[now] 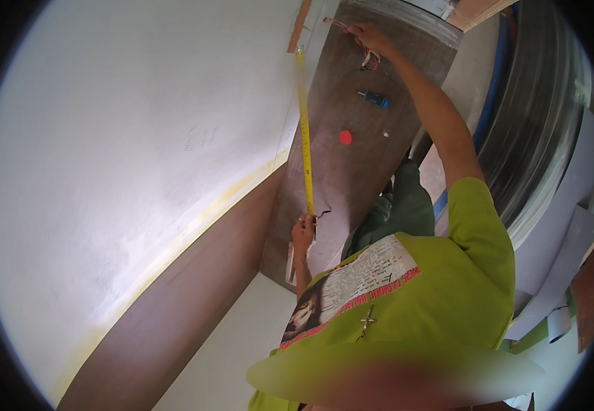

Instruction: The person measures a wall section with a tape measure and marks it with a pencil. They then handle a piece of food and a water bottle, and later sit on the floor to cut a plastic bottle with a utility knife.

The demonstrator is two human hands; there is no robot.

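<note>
My left hand (303, 232) grips the lower end of an extended tape measure (304, 138). Its yellow blade runs up along the brown board (327, 180) beside the white wall; my fingers partly hide what they hold. A short dark cord or wire (324, 212) sticks out beside that hand. Farther up, my right hand (370, 38) pinches a bundle of red and white electrical wires (371, 60). One wire end points left past my fingertips. Below it on the board lie a blue-and-black screwdriver (374, 98) and a red round disc or cap (345, 137).
The white wall (148, 128) on the left bears faint handwritten marks. A brown strip (297, 25) sits near the blade's far end. A small white scrap (385, 133) lies on the board. Plastic-wrapped material (523, 128) and pale sheets (569, 257) stand at the right.
</note>
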